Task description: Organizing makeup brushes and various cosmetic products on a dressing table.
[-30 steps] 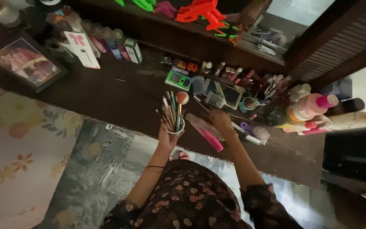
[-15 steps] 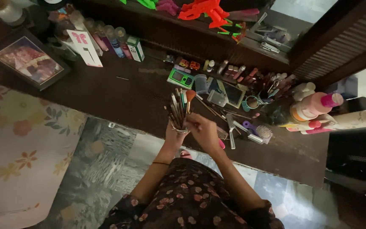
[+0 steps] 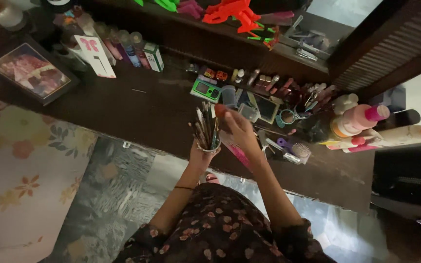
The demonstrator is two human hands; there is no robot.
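Note:
My left hand (image 3: 201,155) holds a small cup (image 3: 208,146) packed with several brushes and pencils (image 3: 204,127) standing upright, above the front edge of the dark wooden counter (image 3: 137,112). My right hand (image 3: 239,130) is just right of the cup, fingers closed around a brush with an orange tip (image 3: 220,111) at the top of the bunch. A pink comb (image 3: 240,156) lies on the counter under my right wrist.
Cosmetics, small bottles and a green box (image 3: 205,90) crowd the back of the counter. A framed picture (image 3: 29,69) lies far left, tall bottles (image 3: 366,122) far right, a round hairbrush (image 3: 296,152) near them. Patterned floor and a floral cloth (image 3: 20,170) lie below.
My right hand left the pink comb on the counter and came up to the cup, now gripping the orange-tipped brush. The cup has risen slightly.

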